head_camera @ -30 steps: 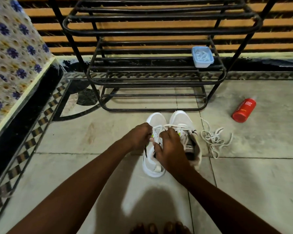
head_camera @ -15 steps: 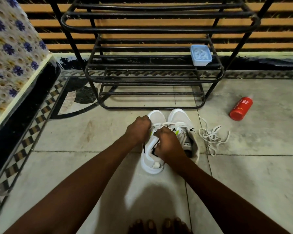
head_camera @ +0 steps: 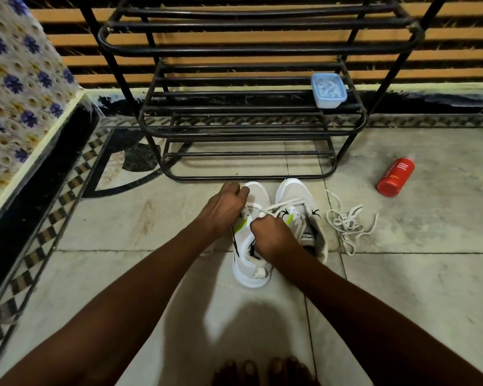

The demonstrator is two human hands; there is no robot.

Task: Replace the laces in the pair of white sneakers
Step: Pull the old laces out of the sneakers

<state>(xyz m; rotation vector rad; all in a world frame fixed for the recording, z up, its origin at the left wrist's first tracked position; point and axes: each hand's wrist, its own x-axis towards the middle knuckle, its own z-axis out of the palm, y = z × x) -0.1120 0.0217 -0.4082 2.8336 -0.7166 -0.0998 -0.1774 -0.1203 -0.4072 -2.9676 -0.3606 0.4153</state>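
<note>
Two white sneakers stand side by side on the tiled floor, the left sneaker (head_camera: 251,270) and the right sneaker (head_camera: 296,192), toes pointing to the rack. My left hand (head_camera: 223,208) is curled at the left sneaker's upper left side, gripping its lace. My right hand (head_camera: 271,235) is fisted over the sneaker's tongue and pinches a white lace (head_camera: 286,204) that runs up and right across the right sneaker. A loose white lace (head_camera: 346,224) lies tangled on the floor to the right of the pair.
A black metal shoe rack (head_camera: 251,126) stands just behind the sneakers, with a small blue lidded box (head_camera: 329,90) on a shelf. A red bottle (head_camera: 396,176) lies on the floor at right. A patterned wall and dark ledge (head_camera: 39,168) border the left. My toes (head_camera: 262,371) show at the bottom.
My left hand has shifted up and left along the left sneaker, away from my right hand. The lace in my right hand now stretches taut across the right sneaker.
</note>
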